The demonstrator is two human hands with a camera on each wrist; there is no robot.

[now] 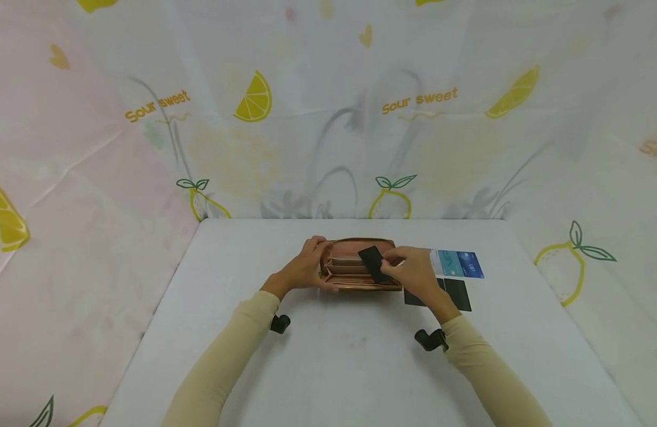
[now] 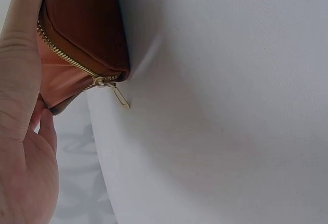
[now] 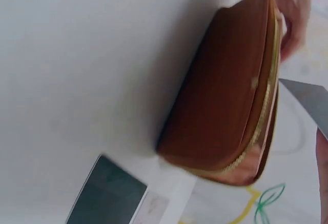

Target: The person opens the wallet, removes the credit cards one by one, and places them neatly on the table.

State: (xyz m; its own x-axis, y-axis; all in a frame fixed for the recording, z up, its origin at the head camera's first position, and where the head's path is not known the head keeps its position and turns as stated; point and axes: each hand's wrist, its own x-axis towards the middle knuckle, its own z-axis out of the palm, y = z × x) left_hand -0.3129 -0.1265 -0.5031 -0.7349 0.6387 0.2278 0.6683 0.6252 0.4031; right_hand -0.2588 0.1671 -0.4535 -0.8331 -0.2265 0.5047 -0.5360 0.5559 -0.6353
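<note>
A brown zip-around wallet [image 1: 350,270] lies unzipped on the table, its pleated compartments facing up. The left hand [image 1: 305,268] grips its left end, fingers over the far edge and thumb along the near side. In the left wrist view, a gold zipper pull [image 2: 121,97] hangs at the wallet's corner beside that hand. Thumb and fingers of the right hand [image 1: 414,274] pinch a black card [image 1: 372,262], tilted over the right part of the opening. The right wrist view has this card [image 3: 308,100] above the zipper edge of the wallet [image 3: 220,96].
Right of the wallet lie a blue card [image 1: 470,265], a teal card [image 1: 450,263] and a whitish card [image 1: 434,261] in a row. Nearer are black cards [image 1: 458,294], partly covered by the right hand. A lemon-print cloth [image 1: 318,130] hangs behind the white table [image 1: 339,367].
</note>
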